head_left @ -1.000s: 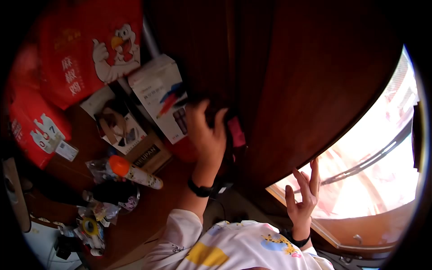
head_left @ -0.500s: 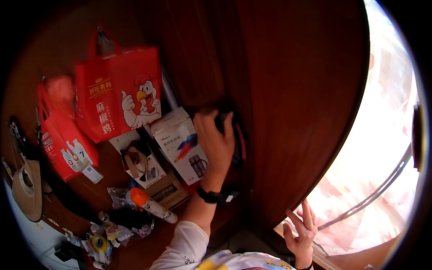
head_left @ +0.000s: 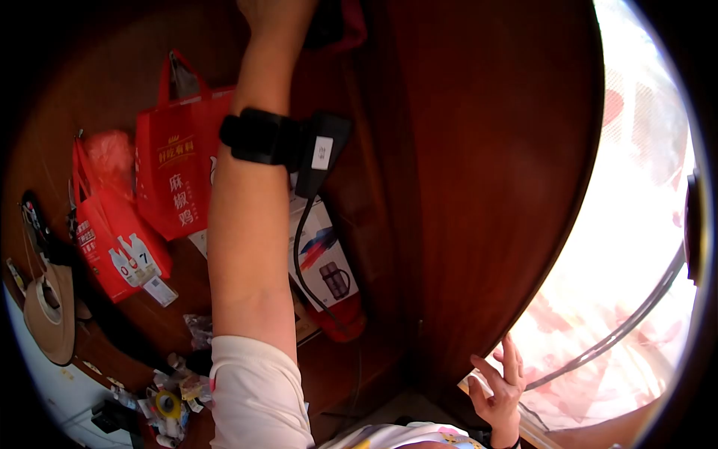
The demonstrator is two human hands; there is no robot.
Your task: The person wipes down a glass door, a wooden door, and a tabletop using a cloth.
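My left arm stretches up across the view, with a black band and a small cabled box on the wrist. My left hand (head_left: 273, 10) is cut off at the top edge, its fingers out of sight. Right beside it is a dark item with a pinkish-red edge (head_left: 351, 26), which has moved along with the hand. My right hand (head_left: 499, 393), fingers apart, rests against the lower edge of a dark wooden door panel (head_left: 493, 187). Behind my left forearm stands a white box with a flask picture (head_left: 329, 258), partly covered. A red rounded object (head_left: 345, 320) lies by its lower end.
Two red bags (head_left: 176, 161) hang on the left, with a tan hat (head_left: 48, 314) beyond them. Small items and a yellow tape roll (head_left: 168, 404) lie at lower left. A bright area with a dark cable (head_left: 628, 329) is on the right.
My left hand has moved up from beside the white box to the top edge, and the dark item with it. The red rounded object has come into sight. My right hand has stayed put.
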